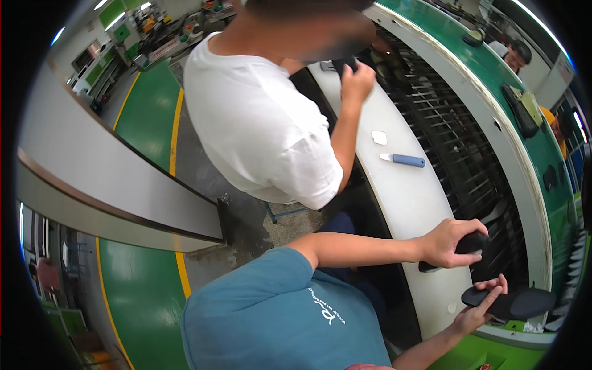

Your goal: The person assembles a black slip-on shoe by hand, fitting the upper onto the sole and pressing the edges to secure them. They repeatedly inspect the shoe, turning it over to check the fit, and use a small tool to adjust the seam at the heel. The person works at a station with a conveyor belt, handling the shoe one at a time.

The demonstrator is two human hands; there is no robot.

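Note:
My left hand (453, 243) is curled over a black rounded piece (472, 244), fingers closed around its edge. Another dark bit (427, 267) shows under my left wrist; whether it belongs to the same piece, I cannot tell. Lower down, my right hand (484, 303) grips a long black shoe sole (531, 304) across its narrow middle, with one broad end sticking out to the right. Both hands are apart, over the lower end of a white work board (413, 197). Further up that board lies a blue-handled knife (407, 160) with a short pale blade.
A co-worker in a white shirt (253, 123) sits at the board's far end, holding a dark piece. Beyond the board runs a dark slatted rack (456, 129), then a green conveyor belt (444, 28) carrying shoe parts (521, 111). A grey partition (123, 166) stands at left.

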